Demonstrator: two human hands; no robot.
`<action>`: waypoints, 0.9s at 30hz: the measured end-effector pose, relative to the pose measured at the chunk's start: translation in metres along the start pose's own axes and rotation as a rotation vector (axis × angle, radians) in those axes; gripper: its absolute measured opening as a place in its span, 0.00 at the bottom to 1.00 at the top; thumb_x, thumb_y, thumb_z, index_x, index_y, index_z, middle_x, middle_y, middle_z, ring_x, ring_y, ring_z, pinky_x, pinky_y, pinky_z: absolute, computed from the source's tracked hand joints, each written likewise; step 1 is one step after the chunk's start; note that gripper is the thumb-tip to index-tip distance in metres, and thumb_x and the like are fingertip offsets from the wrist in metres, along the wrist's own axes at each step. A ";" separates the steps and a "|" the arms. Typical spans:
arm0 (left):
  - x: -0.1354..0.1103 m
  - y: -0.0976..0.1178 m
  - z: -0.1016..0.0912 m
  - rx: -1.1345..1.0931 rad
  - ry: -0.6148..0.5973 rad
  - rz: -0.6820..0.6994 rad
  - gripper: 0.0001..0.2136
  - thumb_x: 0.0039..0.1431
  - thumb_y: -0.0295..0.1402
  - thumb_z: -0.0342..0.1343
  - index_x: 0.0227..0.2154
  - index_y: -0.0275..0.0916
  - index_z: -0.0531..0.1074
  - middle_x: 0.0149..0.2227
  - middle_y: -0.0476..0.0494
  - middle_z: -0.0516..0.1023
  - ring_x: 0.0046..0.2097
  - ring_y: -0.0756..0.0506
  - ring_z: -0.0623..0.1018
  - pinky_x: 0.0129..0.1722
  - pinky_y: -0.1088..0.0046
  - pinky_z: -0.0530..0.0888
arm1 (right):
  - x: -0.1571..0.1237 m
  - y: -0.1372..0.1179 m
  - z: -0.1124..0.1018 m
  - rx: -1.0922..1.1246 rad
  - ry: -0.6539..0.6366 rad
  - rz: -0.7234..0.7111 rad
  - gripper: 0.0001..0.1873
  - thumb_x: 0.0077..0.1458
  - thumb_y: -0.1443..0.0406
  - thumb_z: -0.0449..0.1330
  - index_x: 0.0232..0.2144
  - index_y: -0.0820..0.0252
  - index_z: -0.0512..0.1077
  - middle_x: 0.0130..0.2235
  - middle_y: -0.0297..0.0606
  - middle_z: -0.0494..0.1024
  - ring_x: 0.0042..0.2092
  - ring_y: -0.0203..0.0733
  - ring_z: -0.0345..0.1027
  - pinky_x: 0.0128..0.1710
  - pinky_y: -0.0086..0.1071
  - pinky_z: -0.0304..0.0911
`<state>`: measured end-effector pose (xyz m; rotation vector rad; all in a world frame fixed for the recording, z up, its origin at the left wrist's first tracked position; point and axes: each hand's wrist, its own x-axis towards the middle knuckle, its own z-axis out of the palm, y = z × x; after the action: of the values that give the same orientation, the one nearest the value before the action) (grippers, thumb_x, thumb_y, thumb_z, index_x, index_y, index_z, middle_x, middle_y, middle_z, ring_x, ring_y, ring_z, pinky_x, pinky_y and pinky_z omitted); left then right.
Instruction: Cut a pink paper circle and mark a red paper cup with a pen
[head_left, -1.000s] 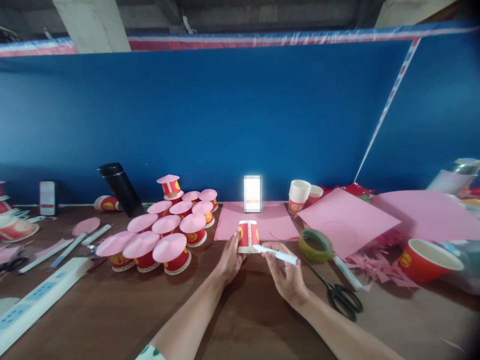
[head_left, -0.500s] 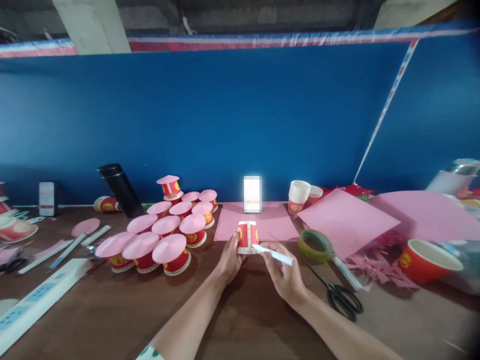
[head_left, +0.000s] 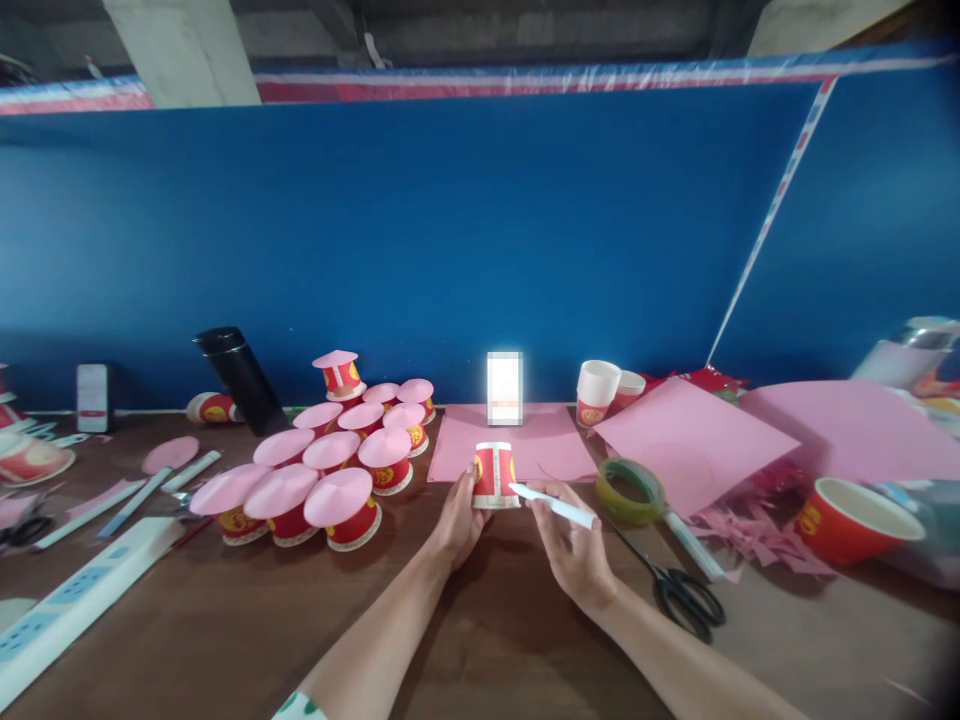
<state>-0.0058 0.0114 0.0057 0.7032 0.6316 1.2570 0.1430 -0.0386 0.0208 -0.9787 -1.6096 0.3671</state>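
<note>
An upside-down red paper cup (head_left: 495, 474) with yellow marks stands on the edge of a pink paper sheet (head_left: 517, 440) in the middle of the brown table (head_left: 225, 620). My left hand (head_left: 456, 520) grips the cup's left side. My right hand (head_left: 574, 550) pinches a white pen (head_left: 552, 506) whose tip touches the cup's lower right side.
Several upturned red cups with pink paper discs (head_left: 330, 475) cluster at the left, by a black flask (head_left: 238, 378). A tape roll (head_left: 631, 490), scissors (head_left: 679, 590), pink sheets (head_left: 694, 440), stacked cups (head_left: 600, 392) and an open red cup (head_left: 855, 518) lie right. A power strip (head_left: 67, 600) lies at lower left.
The pen tip shifts slightly along the cup's lower right side; both hands and the cup stay nearly in place.
</note>
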 end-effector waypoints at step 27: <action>0.001 -0.001 0.000 -0.015 0.047 -0.013 0.15 0.53 0.44 0.53 0.37 0.36 0.70 0.38 0.42 0.76 0.45 0.43 0.74 0.48 0.64 0.69 | -0.001 -0.003 0.000 -0.013 0.014 0.035 0.08 0.59 0.64 0.50 0.35 0.60 0.68 0.32 0.39 0.74 0.34 0.40 0.70 0.39 0.32 0.66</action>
<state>-0.0053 0.0122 0.0051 0.6577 0.6640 1.2683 0.1419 -0.0412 0.0221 -1.0179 -1.5857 0.3731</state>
